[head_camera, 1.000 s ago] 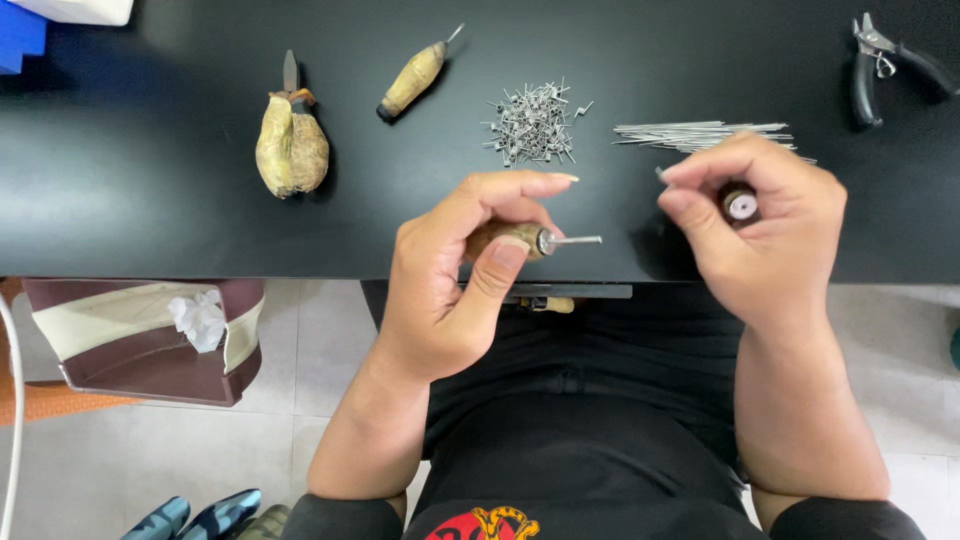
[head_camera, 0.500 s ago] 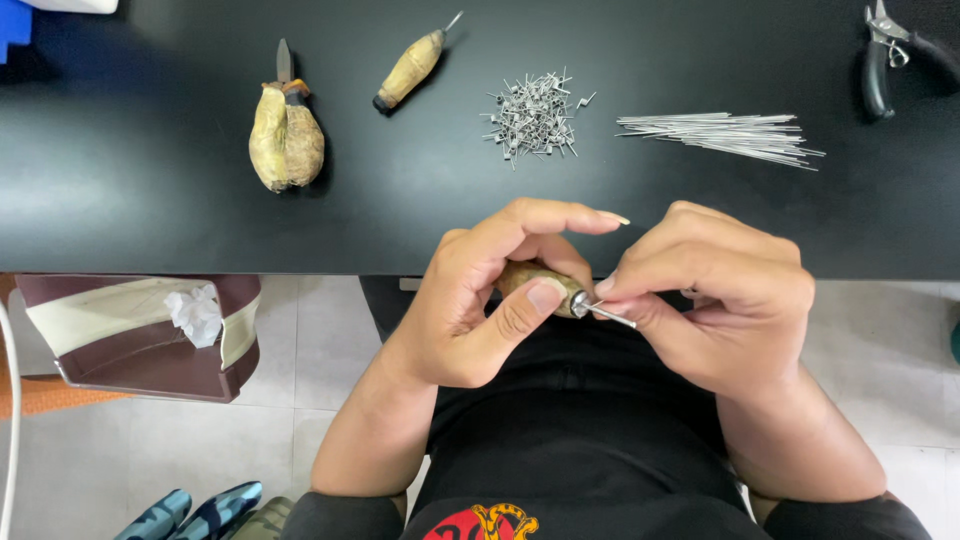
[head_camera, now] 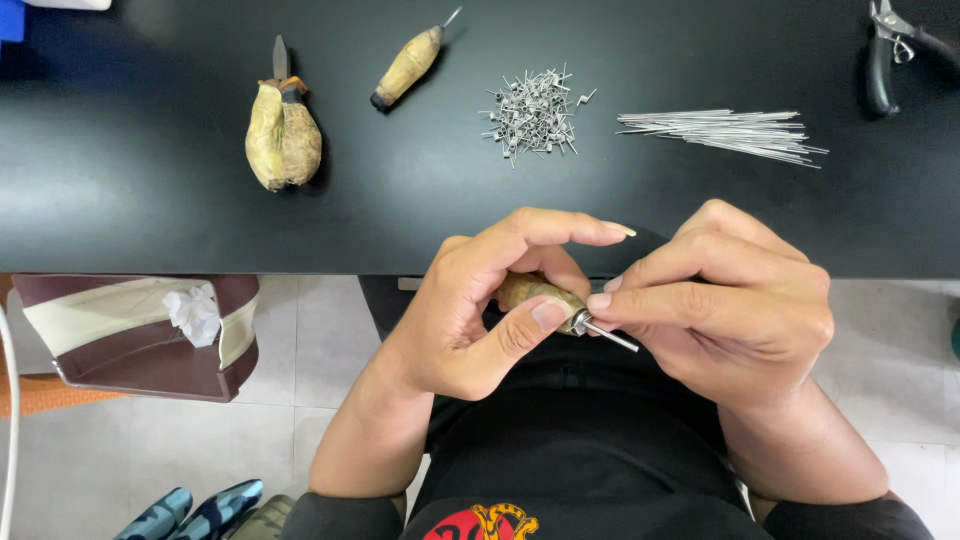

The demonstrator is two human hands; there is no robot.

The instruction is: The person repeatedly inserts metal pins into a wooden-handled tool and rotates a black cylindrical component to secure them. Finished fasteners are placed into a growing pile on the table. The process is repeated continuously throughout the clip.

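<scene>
Both hands have closed together at the counter point(head_camera: 150, 200) edge
Left hand point(head_camera: 480, 305) grips a wooden-handled pin tool point(head_camera: 545, 296); right hand point(head_camera: 725, 300) fingers pinch its metal tip

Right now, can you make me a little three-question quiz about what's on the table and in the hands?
1. True or false: the left hand holds a tool with a wooden handle.
2. What lies between the pile of tiny bent wires and the pliers? A) bundle of straight wires B) a spoon C) a cup
3. Fill in: the right hand pinches the tool's thin metal ____.

Key: 1 true; 2 A; 3 tip.
</scene>
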